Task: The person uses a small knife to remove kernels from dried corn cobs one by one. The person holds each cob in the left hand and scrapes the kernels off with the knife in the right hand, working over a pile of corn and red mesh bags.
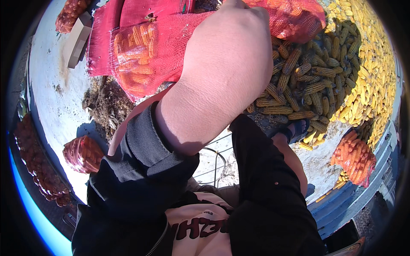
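Note:
My left hand is raised close to the camera at the top, its back towards me and its fingers cut off or turned away. Whether it grips anything cannot be seen. Beneath that arm lies a pink-red mesh sack, partly filled with corn cobs that show through the weave. Another filled red mesh sack sits just right of the hand. My right hand is out of sight; its dark sleeve ends behind the left forearm. Loose corn cobs lie in shadow beside the sacks.
A large heap of yellow cobs spreads along the right. Filled mesh sacks stand at lower left and lower right. Dry husk debris and a cardboard box lie left. A sandaled foot rests by the cobs.

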`<state>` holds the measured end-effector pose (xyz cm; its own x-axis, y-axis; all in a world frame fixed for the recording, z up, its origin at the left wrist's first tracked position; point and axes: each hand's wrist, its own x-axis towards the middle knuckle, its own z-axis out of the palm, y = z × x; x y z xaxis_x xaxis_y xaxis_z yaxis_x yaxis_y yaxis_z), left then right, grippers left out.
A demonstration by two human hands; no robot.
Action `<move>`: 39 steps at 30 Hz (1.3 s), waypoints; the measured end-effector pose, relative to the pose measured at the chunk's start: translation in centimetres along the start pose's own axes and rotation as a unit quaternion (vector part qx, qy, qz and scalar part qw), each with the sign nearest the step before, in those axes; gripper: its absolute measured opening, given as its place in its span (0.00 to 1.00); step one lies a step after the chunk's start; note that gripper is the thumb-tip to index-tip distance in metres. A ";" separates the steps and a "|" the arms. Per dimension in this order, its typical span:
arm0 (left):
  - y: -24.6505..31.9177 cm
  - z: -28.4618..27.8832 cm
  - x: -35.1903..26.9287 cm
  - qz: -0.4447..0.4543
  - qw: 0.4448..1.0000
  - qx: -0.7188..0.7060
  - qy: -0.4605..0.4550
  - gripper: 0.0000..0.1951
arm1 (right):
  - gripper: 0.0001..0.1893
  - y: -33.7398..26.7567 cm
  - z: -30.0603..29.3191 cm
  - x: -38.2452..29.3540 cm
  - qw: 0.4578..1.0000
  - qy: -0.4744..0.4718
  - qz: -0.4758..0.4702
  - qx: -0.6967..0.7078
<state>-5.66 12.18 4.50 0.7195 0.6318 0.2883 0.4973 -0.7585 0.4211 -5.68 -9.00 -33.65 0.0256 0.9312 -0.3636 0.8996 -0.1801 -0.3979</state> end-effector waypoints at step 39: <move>4.4 2.1 -0.7 -0.030 0.976 -0.082 -0.198 0.18 | 0.23 3.5 -12.5 -9.4 0.726 0.365 0.377 0.444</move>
<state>-3.00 8.05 4.37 0.8384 0.5389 -0.0821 0.4835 -0.6654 0.5688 2.68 -14.39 -21.09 0.8808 0.3236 -0.3457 -0.1178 -0.5574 -0.8219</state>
